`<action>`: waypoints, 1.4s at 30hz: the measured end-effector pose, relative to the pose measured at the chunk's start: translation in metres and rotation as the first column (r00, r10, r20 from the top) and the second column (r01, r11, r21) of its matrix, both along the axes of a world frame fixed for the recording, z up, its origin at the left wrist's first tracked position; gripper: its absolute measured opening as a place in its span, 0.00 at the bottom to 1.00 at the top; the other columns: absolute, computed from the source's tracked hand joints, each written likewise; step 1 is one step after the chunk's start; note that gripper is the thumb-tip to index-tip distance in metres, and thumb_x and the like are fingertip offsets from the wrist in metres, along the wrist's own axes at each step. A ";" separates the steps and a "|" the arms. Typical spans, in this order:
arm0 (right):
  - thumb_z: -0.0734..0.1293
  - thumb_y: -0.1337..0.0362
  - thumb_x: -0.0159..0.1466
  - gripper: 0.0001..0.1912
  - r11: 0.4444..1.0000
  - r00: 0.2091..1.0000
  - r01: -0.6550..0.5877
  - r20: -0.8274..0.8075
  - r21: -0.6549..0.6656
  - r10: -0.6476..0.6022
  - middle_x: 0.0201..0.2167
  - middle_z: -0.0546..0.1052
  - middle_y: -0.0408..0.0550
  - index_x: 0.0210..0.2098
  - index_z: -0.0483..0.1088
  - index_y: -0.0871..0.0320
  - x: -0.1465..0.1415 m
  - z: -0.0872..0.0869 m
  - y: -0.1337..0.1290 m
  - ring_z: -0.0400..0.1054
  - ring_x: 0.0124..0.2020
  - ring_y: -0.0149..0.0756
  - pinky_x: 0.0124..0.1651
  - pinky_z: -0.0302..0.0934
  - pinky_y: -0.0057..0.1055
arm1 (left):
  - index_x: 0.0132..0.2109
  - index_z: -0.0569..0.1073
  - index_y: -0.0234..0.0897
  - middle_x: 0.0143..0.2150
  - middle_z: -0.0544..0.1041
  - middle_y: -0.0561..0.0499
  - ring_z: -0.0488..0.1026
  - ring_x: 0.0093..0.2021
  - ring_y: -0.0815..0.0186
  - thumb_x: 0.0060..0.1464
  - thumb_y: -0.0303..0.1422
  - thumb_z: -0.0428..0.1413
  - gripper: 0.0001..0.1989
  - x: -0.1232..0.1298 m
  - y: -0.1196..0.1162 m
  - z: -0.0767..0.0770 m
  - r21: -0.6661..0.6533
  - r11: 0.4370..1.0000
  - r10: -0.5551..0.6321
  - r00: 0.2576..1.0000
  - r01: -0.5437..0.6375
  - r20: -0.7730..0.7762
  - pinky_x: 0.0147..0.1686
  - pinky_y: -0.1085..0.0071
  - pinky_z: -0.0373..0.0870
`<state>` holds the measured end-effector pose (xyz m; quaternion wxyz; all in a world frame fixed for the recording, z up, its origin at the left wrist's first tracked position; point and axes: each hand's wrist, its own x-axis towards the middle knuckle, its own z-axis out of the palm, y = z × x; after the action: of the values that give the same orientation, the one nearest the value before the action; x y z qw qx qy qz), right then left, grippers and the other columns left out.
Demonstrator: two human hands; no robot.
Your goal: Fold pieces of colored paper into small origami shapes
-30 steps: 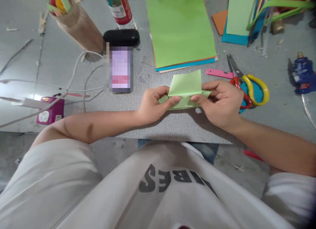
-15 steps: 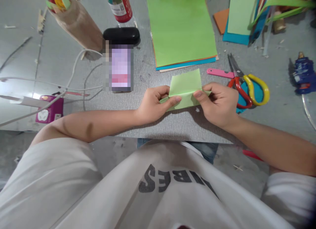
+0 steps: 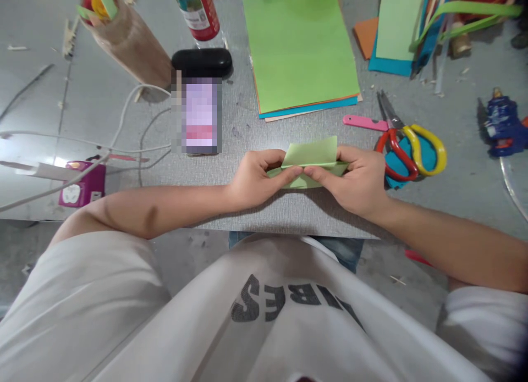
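Note:
A folded light green paper [image 3: 311, 153] is held between both hands close to the table's front edge. My left hand [image 3: 259, 178] pinches its left side, with the thumb on top and the fingers behind. On the right side my right hand [image 3: 358, 178] grips it in the same manner, and the two thumb tips lie close together along the fold. The paper's upper flap stands up beyond the thumbs. The fingertips behind the paper are hidden.
Beyond the hands lies a stack of coloured sheets [image 3: 305, 52]. Red and yellow scissors [image 3: 398, 134] and a pink cutter [image 3: 365, 122] are at the right, a glue gun [image 3: 503, 123] farther right. Left are a phone [image 3: 201, 115], black case [image 3: 202, 62], bottle [image 3: 198, 14] and cables.
My right hand has shifted left, bringing its thumb close to the left thumb. The paper's upper flap has tilted and looks shorter.

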<state>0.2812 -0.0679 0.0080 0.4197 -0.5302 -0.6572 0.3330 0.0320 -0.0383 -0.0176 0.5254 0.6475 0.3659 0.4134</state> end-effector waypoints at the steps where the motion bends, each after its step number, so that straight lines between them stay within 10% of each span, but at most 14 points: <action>1: 0.85 0.34 0.73 0.27 1.000 1.000 -0.008 -0.002 0.002 0.008 0.27 0.80 0.44 0.33 0.83 0.48 0.000 0.000 -0.001 0.70 0.30 0.40 0.31 0.63 0.39 | 0.37 0.87 0.40 0.33 0.83 0.49 0.74 0.33 0.65 0.74 0.61 0.74 0.29 0.000 0.000 0.002 0.014 1.000 -0.019 1.000 0.019 -0.011 0.34 0.64 0.69; 9: 0.74 0.43 0.86 0.31 0.985 0.984 -0.159 0.099 0.074 0.151 0.23 0.69 0.42 0.29 0.71 0.50 0.016 0.011 0.003 0.61 0.25 0.35 0.27 0.55 0.39 | 0.40 0.89 0.38 0.34 0.84 0.49 0.75 0.33 0.65 0.70 0.64 0.76 0.31 -0.003 0.010 0.008 -0.052 0.994 -0.091 0.996 0.092 0.008 0.33 0.66 0.70; 14: 0.84 0.51 0.76 0.11 0.986 0.986 -0.161 -0.044 0.045 0.163 0.43 0.91 0.46 0.49 0.86 0.48 0.022 0.005 0.013 0.85 0.40 0.44 0.41 0.78 0.41 | 0.40 0.89 0.38 0.33 0.82 0.50 0.73 0.32 0.65 0.76 0.62 0.71 0.30 -0.008 0.014 0.005 0.025 0.995 -0.094 0.994 0.095 -0.049 0.32 0.65 0.68; 16: 0.90 0.50 0.68 0.21 0.984 0.971 -0.180 -0.164 -0.011 0.176 0.49 0.93 0.47 0.55 0.87 0.46 0.021 0.002 0.017 0.89 0.47 0.48 0.47 0.84 0.43 | 0.41 0.88 0.39 0.33 0.82 0.50 0.74 0.32 0.65 0.78 0.61 0.69 0.30 -0.009 0.015 0.003 0.051 0.993 -0.102 0.992 0.106 -0.072 0.32 0.65 0.69; 21: 0.88 0.57 0.69 0.12 0.979 0.962 -0.199 -0.198 -0.029 0.190 0.35 0.86 0.42 0.39 0.83 0.49 0.019 0.002 0.018 0.77 0.33 0.37 0.35 0.76 0.36 | 0.53 0.89 0.42 0.44 0.87 0.46 0.84 0.42 0.58 0.80 0.61 0.67 0.26 -0.006 0.021 -0.013 0.203 0.978 -0.030 0.997 0.045 -0.076 0.40 0.61 0.79; 24: 0.83 0.64 0.70 0.15 0.991 0.987 -0.055 -0.143 0.123 0.073 0.29 0.79 0.40 0.33 0.76 0.50 0.013 0.003 0.014 0.70 0.28 0.34 0.30 0.67 0.33 | 0.65 0.83 0.49 0.56 0.85 0.44 0.85 0.56 0.52 0.76 0.61 0.71 0.27 -0.004 0.023 -0.021 0.538 0.805 0.262 0.963 -0.252 0.058 0.52 0.54 0.85; 27: 0.82 0.65 0.73 0.15 0.960 0.992 0.063 -0.122 0.273 -0.031 0.30 0.80 0.40 0.35 0.75 0.49 0.004 0.001 0.008 0.70 0.28 0.35 0.29 0.65 0.34 | 0.70 0.82 0.49 0.59 0.83 0.44 0.84 0.59 0.53 0.79 0.52 0.71 0.22 -0.003 0.019 -0.020 0.722 0.662 0.195 0.976 -0.201 0.093 0.59 0.52 0.86; 30: 0.83 0.59 0.77 0.09 0.942 0.996 -0.006 -0.083 0.336 0.036 0.37 0.87 0.44 0.44 0.81 0.48 -0.001 -0.002 0.003 0.79 0.33 0.39 0.35 0.73 0.38 | 0.81 0.77 0.45 0.68 0.85 0.37 0.87 0.66 0.50 0.80 0.51 0.71 0.33 -0.005 0.012 -0.017 0.683 0.728 -0.047 0.998 0.059 -0.036 0.65 0.52 0.88; 34: 0.83 0.49 0.79 0.20 0.889 0.968 -0.244 0.043 0.388 0.248 0.54 0.92 0.53 0.64 0.84 0.48 -0.001 -0.005 -0.002 0.86 0.43 0.46 0.45 0.82 0.43 | 0.81 0.79 0.45 0.70 0.88 0.36 0.89 0.68 0.46 0.74 0.56 0.76 0.40 -0.005 0.007 -0.016 0.560 0.821 -0.165 0.985 0.111 0.047 0.67 0.51 0.88; 38: 0.75 0.59 0.83 0.17 0.847 0.950 -0.306 0.192 0.435 0.245 0.57 0.92 0.54 0.69 0.83 0.47 0.004 -0.005 -0.002 0.88 0.49 0.50 0.52 0.84 0.47 | 0.62 0.88 0.42 0.52 0.94 0.46 0.91 0.48 0.60 0.75 0.52 0.77 0.22 -0.001 0.005 -0.015 0.304 0.952 -0.001 0.992 -0.038 0.127 0.50 0.64 0.88; 42: 0.81 0.58 0.77 0.20 0.839 0.983 -0.083 0.183 0.538 -0.020 0.58 0.89 0.57 0.67 0.84 0.42 0.010 -0.002 0.002 0.85 0.59 0.60 0.60 0.82 0.59 | 0.47 0.90 0.40 0.41 0.92 0.47 0.87 0.40 0.63 0.75 0.57 0.75 0.23 0.002 0.007 -0.010 0.081 0.985 0.144 0.983 -0.154 0.116 0.40 0.67 0.83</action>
<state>0.2913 -0.0663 0.0055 0.4857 -0.4066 -0.7684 0.0906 0.0339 -0.0317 -0.0274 0.4825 0.6175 0.3649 0.5027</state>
